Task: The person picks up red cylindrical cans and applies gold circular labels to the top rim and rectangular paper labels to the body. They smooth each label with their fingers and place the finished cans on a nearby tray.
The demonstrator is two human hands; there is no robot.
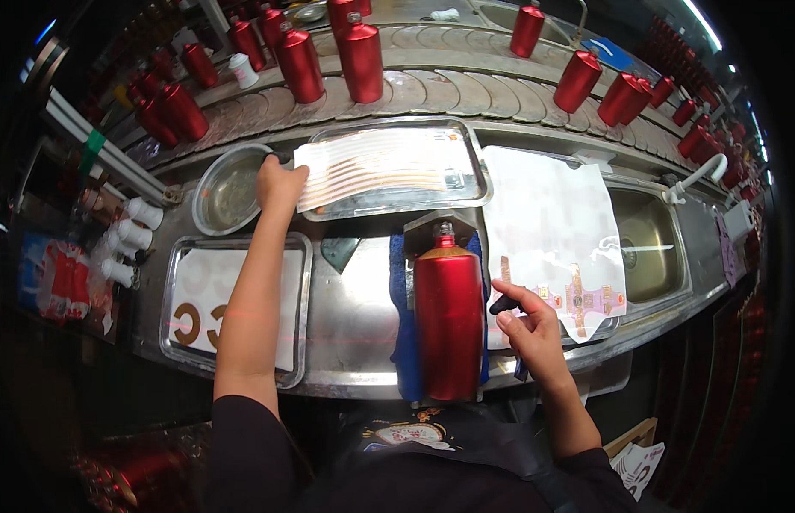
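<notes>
My left hand (281, 183) reaches over a steel tray (477, 186), with its thumb at the left edge of a white sheet with gold stripes (378, 163). A dark piece shows at its fingertips; whether they pinch the sheet is unclear. In front of me a glossy red bottle (449, 320) with a gold shoulder and a bare threaded neck lies on a stand padded with blue cloth (401, 346). My right hand (532, 327) is just right of the bottle, index finger and thumb apart. Something black (505, 304) sits between them, a finger cover or a small tool.
A round metal bowl (224, 192) is beside the striped sheet. At lower left, a tray (301, 308) bears a sheet with gold curved decals (187, 324). A printed decal sheet (551, 218) lies left of the sink (647, 243). Red bottles (362, 61) stand on a slatted conveyor (436, 93).
</notes>
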